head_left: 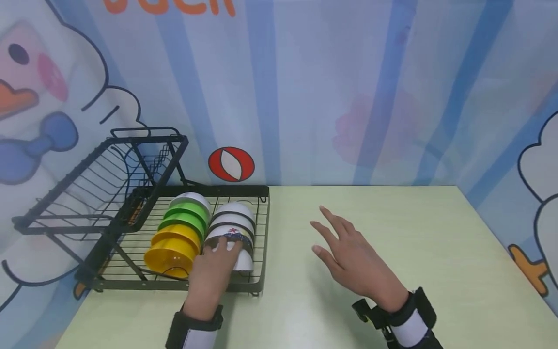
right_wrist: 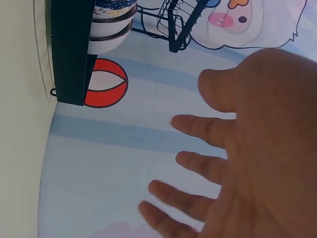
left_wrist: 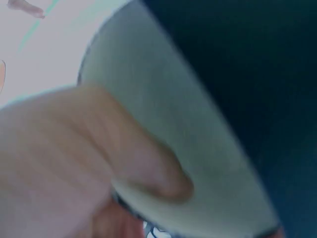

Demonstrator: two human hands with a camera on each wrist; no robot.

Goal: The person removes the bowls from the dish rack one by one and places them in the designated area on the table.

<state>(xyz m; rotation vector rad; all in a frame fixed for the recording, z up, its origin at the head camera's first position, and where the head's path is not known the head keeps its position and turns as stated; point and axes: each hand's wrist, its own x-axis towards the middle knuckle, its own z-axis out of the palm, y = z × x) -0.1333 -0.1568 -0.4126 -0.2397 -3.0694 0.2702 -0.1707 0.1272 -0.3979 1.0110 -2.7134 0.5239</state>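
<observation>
My left hand (head_left: pixel 216 273) reaches over the front edge of the black dish rack (head_left: pixel 257 290) and pinches the nearest white bowl (head_left: pixel 245 262) of the right-hand row. The left wrist view shows my thumb (left_wrist: pixel 148 168) pressed on the inside of that bowl, with fingers behind its rim. Just behind it stands a bowl with a flower pattern (head_left: pixel 233 233), then more white bowls (head_left: pixel 235 209), all tilted on edge. To their left runs a row of yellow bowls (head_left: pixel 172 257), green bowls (head_left: pixel 187 213) and a white one. My right hand (head_left: pixel 355 259) hovers over the table, fingers spread, holding nothing.
The rack's upper wire tier (head_left: pixel 87 194) rises at the left, above the lower tray. Pale yellow-green table (head_left: pixel 436 242) extends right of the rack. A printed blue-striped backdrop (head_left: pixel 305 97) stands along the table's back and sides.
</observation>
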